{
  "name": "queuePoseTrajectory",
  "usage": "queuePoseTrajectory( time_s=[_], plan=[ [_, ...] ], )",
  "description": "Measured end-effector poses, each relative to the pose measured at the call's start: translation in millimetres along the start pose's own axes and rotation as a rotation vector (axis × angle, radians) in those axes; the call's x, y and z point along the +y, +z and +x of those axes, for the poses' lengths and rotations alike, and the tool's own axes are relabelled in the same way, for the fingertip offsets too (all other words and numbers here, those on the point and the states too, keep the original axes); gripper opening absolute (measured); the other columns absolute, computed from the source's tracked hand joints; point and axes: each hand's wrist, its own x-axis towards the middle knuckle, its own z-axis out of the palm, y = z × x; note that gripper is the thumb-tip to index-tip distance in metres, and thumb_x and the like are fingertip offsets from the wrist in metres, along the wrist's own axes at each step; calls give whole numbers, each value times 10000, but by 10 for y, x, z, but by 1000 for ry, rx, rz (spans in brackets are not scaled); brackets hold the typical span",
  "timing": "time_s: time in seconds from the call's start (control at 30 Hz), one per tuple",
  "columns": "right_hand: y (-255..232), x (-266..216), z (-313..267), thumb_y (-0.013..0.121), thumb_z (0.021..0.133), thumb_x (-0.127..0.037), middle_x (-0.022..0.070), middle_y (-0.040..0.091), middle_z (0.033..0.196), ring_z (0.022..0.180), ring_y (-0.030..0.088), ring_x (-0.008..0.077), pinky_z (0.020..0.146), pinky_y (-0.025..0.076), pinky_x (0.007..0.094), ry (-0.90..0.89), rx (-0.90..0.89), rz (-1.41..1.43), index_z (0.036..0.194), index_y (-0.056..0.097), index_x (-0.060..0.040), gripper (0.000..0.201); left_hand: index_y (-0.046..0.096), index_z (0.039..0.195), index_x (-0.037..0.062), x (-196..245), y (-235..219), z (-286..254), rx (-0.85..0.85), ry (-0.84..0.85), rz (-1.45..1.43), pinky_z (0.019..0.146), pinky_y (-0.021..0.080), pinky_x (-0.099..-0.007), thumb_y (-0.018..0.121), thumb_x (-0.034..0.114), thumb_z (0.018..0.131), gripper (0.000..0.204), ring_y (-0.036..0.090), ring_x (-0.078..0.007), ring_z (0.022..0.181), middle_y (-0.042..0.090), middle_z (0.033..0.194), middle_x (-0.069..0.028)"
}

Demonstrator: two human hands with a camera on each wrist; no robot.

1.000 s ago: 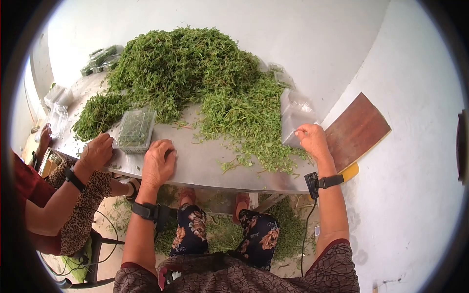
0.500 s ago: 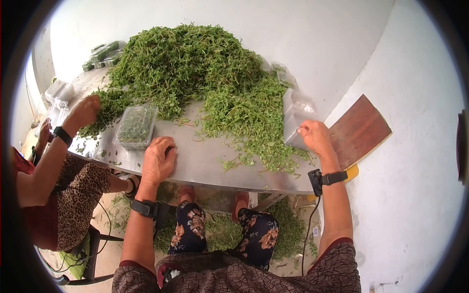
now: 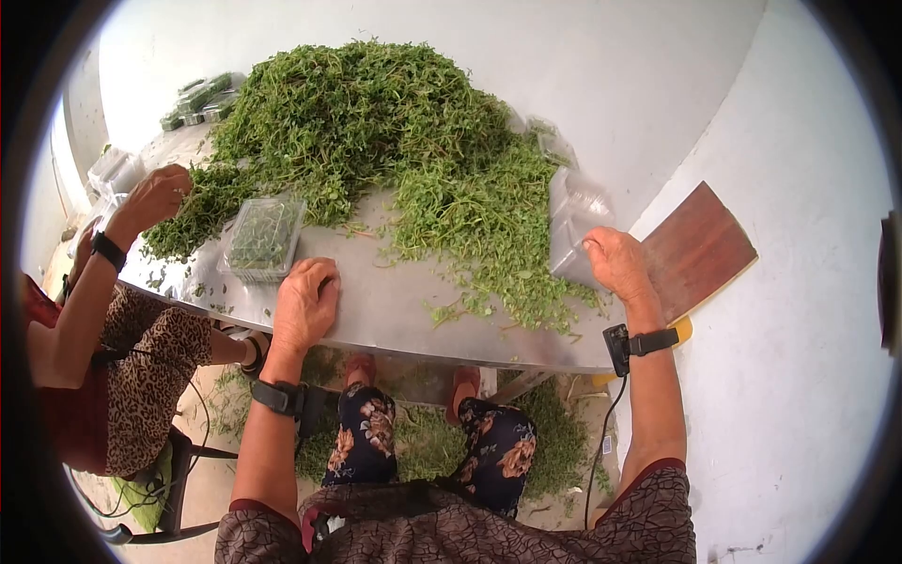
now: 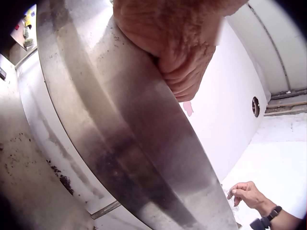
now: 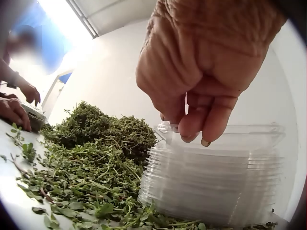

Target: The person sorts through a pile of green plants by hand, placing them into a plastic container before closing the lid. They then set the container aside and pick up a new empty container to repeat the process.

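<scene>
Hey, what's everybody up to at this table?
Someone sits at a metal table with a big heap of leafy greens. Their right hand pinches the top rim of a stack of clear plastic boxes. Their left hand rests loosely curled by the table's near edge, beside a clear box with greens inside. To the left, a second person's hand is at a smaller pile of greens.

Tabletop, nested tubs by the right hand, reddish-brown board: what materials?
Tabletop: metal, probably stainless steel, satin; grey sheen, blurry reflections.
Nested tubs: thin, clear, glossy plastic; see-through walls, bright highlights.
Board: likely wood, possibly wood-look sheet; streaky brown face, paler edge.
</scene>
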Motion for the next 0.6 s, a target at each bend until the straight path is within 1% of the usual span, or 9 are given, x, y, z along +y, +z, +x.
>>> queuePoseTrajectory(
  time_s=[0.07,0.17,0.23,0.3,0.37,0.43,0.57,0.6],
  plan=[
    [0,-11,-3,604,810,-144,169,652,810,767,621,365,701,492,444,1,-6,7,846,630,-28,125,586,825,-27,1,-3,3,5,4,4,823,472,-398,570,8,758,77,591,-363,908,644,954,-174],
    [-5,-39,-11,613,799,-154,170,661,817,768,625,362,702,494,439,47,-44,38,834,640,-25,137,588,827,-27,-13,7,-3,7,7,3,825,472,-397,576,15,760,79,591,-363,909,644,956,-173],
    [-3,-59,-6,630,788,-180,169,666,820,762,628,362,703,494,437,57,-43,-1,820,653,-29,156,589,828,-26,-17,0,-5,7,6,1,827,472,-397,579,18,761,81,591,-363,910,644,958,-173],
    [5,-70,10,633,787,-189,169,665,815,758,628,364,702,494,439,73,-59,-14,817,656,-31,162,596,861,-40,1,-17,-8,-21,-32,-17,858,461,-388,583,15,772,106,594,-354,960,643,997,-179],
    [14,-69,21,635,786,-198,170,664,810,753,627,366,700,494,440,89,-74,-26,813,659,-34,168,596,860,-39,0,-18,-10,-22,-32,-17,853,463,-388,582,16,772,104,594,-355,954,643,997,-178],
    [32,-31,24,644,791,-186,133,675,803,694,639,301,651,503,389,49,-59,-80,845,674,-51,149,596,859,-38,-11,-14,-8,-23,-31,-18,849,464,-388,581,16,773,103,594,-356,947,643,997,-177],
    [41,10,29,641,796,-186,135,671,792,686,635,300,646,501,384,32,-53,-44,845,674,-52,146,596,858,-34,-21,-14,-9,-24,-20,-23,837,467,-385,580,23,774,102,595,-358,927,643,992,-174],
    [36,17,32,640,797,-184,136,669,786,684,634,295,642,499,380,55,-70,-15,850,675,-53,146,596,857,-34,-19,-16,-6,-26,-19,-19,835,468,-384,580,24,775,102,595,-358,922,643,990,-174]
  ],
)
